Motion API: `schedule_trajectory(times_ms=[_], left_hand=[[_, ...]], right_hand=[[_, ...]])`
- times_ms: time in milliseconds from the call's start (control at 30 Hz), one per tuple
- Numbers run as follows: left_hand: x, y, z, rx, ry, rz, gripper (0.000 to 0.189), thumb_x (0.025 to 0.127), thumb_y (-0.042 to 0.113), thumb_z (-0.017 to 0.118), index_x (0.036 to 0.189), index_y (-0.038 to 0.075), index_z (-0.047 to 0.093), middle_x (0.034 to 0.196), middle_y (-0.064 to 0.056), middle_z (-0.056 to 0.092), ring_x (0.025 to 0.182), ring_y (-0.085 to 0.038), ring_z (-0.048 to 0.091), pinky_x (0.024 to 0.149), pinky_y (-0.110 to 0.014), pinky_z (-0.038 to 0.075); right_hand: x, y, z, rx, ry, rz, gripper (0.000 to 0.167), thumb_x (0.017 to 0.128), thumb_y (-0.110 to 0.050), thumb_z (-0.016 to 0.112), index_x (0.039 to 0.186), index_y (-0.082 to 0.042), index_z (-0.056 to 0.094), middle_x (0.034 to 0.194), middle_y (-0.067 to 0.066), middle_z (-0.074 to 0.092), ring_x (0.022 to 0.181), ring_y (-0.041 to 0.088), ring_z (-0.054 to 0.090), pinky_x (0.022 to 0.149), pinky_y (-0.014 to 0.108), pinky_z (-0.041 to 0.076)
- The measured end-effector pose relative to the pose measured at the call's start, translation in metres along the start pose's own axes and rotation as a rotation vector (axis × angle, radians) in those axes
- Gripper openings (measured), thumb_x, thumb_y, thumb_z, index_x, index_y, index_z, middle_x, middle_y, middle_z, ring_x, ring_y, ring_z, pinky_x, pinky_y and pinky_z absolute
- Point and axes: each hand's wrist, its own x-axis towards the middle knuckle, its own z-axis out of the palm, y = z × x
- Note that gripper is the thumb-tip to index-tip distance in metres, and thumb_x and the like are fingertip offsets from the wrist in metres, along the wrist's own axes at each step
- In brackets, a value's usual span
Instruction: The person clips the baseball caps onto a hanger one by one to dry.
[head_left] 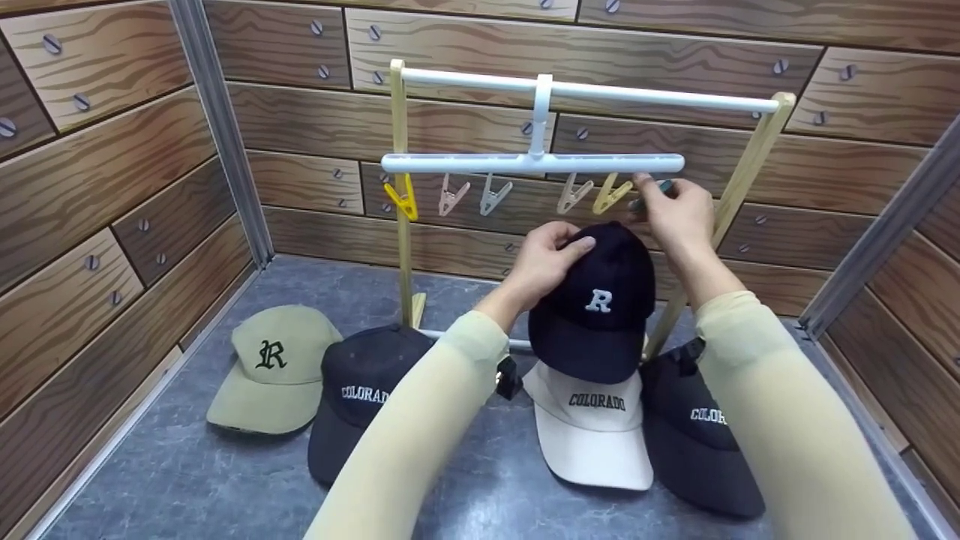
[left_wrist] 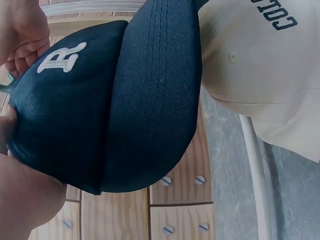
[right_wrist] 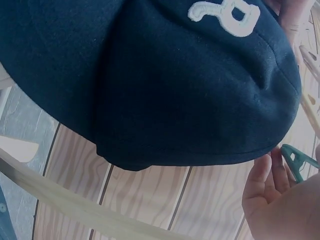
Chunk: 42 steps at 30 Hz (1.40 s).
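My left hand (head_left: 546,259) grips a navy cap (head_left: 592,322) by its crown, thumb across the front side. The cap has a white letter R and hangs brim down below a white clip hanger (head_left: 465,163). At the hanger's right end my right hand (head_left: 681,214) pinches a green clip (head_left: 651,196). In the right wrist view the green clip (right_wrist: 298,161) is close beside the cap's crown, with the right hand's fingers (right_wrist: 260,172) around it. Yellow, pink and pale blue clips, such as the yellow clip (head_left: 613,195), hang along the bar to the left.
The hanger hooks over a rack's white rail (head_left: 660,96) between wooden posts. On the grey floor sit a green cap (head_left: 281,349), a dark Colorado cap (head_left: 367,375), a beige Colorado cap (head_left: 596,442) and another dark cap (head_left: 697,465). Wood-patterned walls (head_left: 112,187) enclose the space.
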Motion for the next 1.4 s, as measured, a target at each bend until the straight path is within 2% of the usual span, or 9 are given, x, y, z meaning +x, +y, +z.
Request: schedule_trajectory(times_ms=[200,467,733,800,1000,1200,1400], left_hand=[[0.0,0.001,0.002,-0.02,-0.002,-0.001,0.015,0.107,0.011,0.075,0.109,-0.003,0.074,0.096,0.0,0.075,0.084,-0.008,0.066,0.081,-0.022,0.054],[-0.002,0.003,0.004,-0.052,0.0,-0.014,0.015,0.107,0.011,0.075,0.11,-0.004,0.075,0.097,0.0,0.074,0.085,-0.008,0.066,0.081,-0.022,0.054],[-0.001,0.003,0.001,-0.007,-0.009,-0.016,0.022,0.109,0.012,0.072,0.121,-0.006,0.078,0.11,-0.009,0.08,0.093,-0.008,0.067,0.086,-0.022,0.055],[-0.001,0.003,0.001,-0.005,-0.006,-0.016,0.023,0.11,0.012,0.072,0.123,-0.005,0.078,0.115,-0.011,0.081,0.096,-0.008,0.068,0.088,-0.022,0.055],[-0.001,-0.001,0.0,-0.026,0.011,-0.033,0.022,0.109,0.012,0.074,0.125,-0.003,0.078,0.119,-0.009,0.081,0.101,-0.01,0.071,0.092,-0.023,0.055],[-0.002,-0.003,-0.004,-0.036,-0.016,-0.046,0.024,0.109,0.012,0.073,0.128,-0.001,0.079,0.121,-0.008,0.081,0.101,-0.009,0.07,0.092,-0.022,0.055],[-0.003,-0.005,-0.004,-0.102,-0.014,-0.055,0.024,0.11,0.008,0.071,0.13,-0.004,0.076,0.125,-0.012,0.08,0.101,-0.01,0.07,0.093,-0.023,0.054]], right_hand=[[-0.003,-0.002,-0.004,-0.09,0.028,-0.038,0.04,0.107,-0.047,0.07,0.092,-0.011,0.077,0.071,-0.012,0.076,0.066,0.005,0.076,0.058,0.019,0.054],[-0.01,-0.003,-0.004,-0.225,0.071,-0.1,0.045,0.105,-0.054,0.069,0.086,-0.014,0.082,0.063,-0.015,0.072,0.059,0.0,0.071,0.054,0.021,0.049],[-0.015,-0.005,-0.006,-0.287,0.08,-0.107,0.045,0.102,-0.056,0.069,0.08,-0.02,0.083,0.056,-0.022,0.065,0.059,0.004,0.064,0.063,0.026,0.045],[-0.015,-0.005,-0.005,-0.297,0.09,-0.117,0.045,0.102,-0.054,0.07,0.074,-0.019,0.08,0.053,-0.023,0.061,0.06,0.007,0.059,0.064,0.027,0.043],[-0.018,-0.006,0.001,-0.304,0.108,-0.144,0.057,0.101,-0.045,0.073,0.052,-0.022,0.055,0.048,-0.016,0.043,0.058,0.014,0.043,0.06,0.031,0.033],[-0.021,-0.006,0.003,-0.301,0.09,-0.16,0.058,0.102,-0.041,0.073,0.05,-0.025,0.054,0.048,-0.019,0.045,0.065,0.016,0.047,0.064,0.03,0.036],[-0.024,-0.008,0.003,-0.309,0.059,-0.174,0.059,0.102,-0.041,0.072,0.051,-0.024,0.048,0.049,-0.018,0.04,0.066,0.019,0.046,0.064,0.031,0.035]])
